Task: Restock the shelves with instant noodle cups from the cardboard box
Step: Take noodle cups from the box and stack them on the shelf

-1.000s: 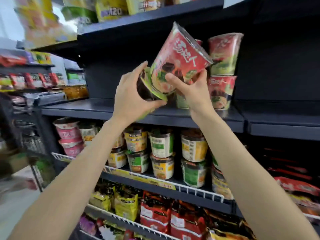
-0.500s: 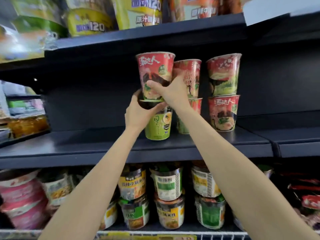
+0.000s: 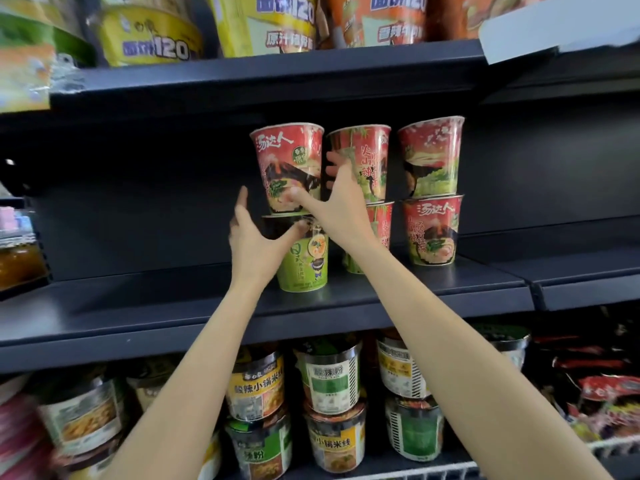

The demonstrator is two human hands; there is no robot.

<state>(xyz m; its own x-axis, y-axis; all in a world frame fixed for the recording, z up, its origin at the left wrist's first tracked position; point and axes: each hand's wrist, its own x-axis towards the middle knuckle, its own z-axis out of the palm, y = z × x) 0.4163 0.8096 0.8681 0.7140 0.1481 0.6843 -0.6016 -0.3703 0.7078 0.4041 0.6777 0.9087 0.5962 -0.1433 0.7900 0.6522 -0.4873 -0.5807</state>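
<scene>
Noodle cup (image 3: 289,168), red, stands upright on a green cup (image 3: 304,261) on the dark shelf (image 3: 138,306), just between both sets of fingers. Left of it, the left hand (image 3: 254,249) is spread, its fingers released, thumb near the seam where the two cups meet, likely guarding the stack against a wobble. Right of it, the right hand (image 3: 337,206) has its fingers splayed and loose, reaching into the gap beside the neighbouring red stack (image 3: 363,161), seemingly to square the rows. The cardboard box is out of view.

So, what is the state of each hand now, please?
Left hand: open, holding nothing, beside the green paper noodle cup.
Right hand: open, holding nothing.
</scene>
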